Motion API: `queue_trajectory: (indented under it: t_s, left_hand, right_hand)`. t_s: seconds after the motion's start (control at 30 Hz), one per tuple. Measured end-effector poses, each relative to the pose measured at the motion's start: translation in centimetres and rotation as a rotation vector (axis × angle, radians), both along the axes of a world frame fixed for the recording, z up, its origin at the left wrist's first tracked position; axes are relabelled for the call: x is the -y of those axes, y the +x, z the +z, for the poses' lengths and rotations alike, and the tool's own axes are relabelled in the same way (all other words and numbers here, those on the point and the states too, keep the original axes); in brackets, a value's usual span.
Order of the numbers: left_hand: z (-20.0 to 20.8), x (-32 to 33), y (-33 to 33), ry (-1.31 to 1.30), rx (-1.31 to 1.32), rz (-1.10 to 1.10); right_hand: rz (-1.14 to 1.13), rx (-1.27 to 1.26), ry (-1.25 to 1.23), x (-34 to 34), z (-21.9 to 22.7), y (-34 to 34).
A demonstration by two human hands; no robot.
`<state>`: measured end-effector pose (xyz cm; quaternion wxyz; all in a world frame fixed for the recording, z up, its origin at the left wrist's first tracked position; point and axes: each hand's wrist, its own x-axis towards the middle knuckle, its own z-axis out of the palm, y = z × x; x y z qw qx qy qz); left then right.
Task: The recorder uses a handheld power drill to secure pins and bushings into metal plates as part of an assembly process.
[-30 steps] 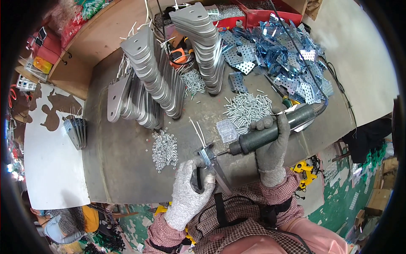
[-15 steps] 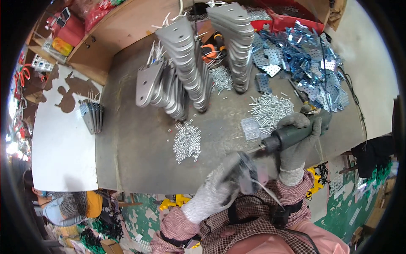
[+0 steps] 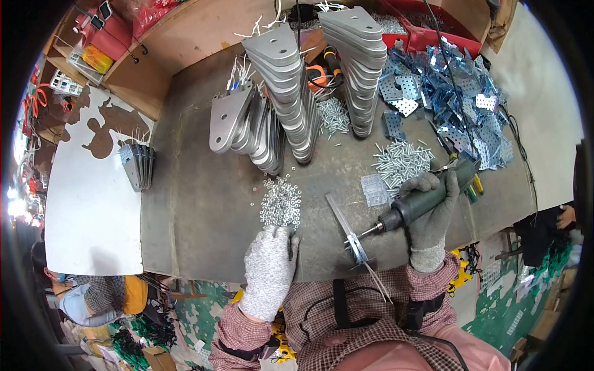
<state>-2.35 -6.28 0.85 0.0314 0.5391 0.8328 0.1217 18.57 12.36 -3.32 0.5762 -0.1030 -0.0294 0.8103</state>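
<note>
My right hand point(image 3: 436, 213), gloved in grey, grips a dark green electric screwdriver point(image 3: 422, 199) with a black chuck. Its bit points left, close to a metal plate point(image 3: 340, 213) seen edge-on near the table's front edge. A small bracket piece point(image 3: 355, 248) sits at the plate's near end, where pale wires point(image 3: 376, 283) hang over the edge. Whether the bit touches it I cannot tell. My left hand point(image 3: 270, 263), in a light grey knit glove, has its bunched fingertips at the near edge of a pile of small nuts point(image 3: 281, 201); what they pinch is hidden.
Stacks of grey triangular plates point(image 3: 291, 93) stand at the back. To the right lie a screw pile point(image 3: 401, 164), a clear plastic box point(image 3: 375, 190) and heaped bluish perforated brackets point(image 3: 458, 99). Finished-looking plates point(image 3: 137, 167) stand on a white board point(image 3: 93, 216) at left. Another person point(image 3: 102, 297) is at lower left.
My left hand has left the plate assembly and moved left to the nuts. The plate now rests on the table by the screwdriver's bit. My right hand still holds the screwdriver, slightly shifted.
</note>
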Motion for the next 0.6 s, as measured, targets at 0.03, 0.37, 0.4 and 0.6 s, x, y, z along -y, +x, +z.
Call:
queue_trajectory:
  t_s: [0.03, 0.37, 0.4, 0.6]
  left_hand:
    - [-0.3, 0.0, -0.2, 0.023, 0.015, 0.02]
    - [0.0, -0.3, 0.7, 0.17, 0.151, -0.067]
    - [-0.4, -0.4, 1.8, 0.401, 0.508, -0.071]
    - [-1.5, -1.6, 5.0, 0.556, 0.714, -0.168]
  right_hand:
    - [0.0, 0.004, 0.001, 0.0, 0.1, 0.0]
    - [0.035, -0.024, -0.014, -0.1, 0.2, 0.0]
    - [0.03, -0.011, -0.023, 0.1, 0.3, 0.0]
    - [0.011, 0.022, -0.018, 0.0, 0.2, 0.0]
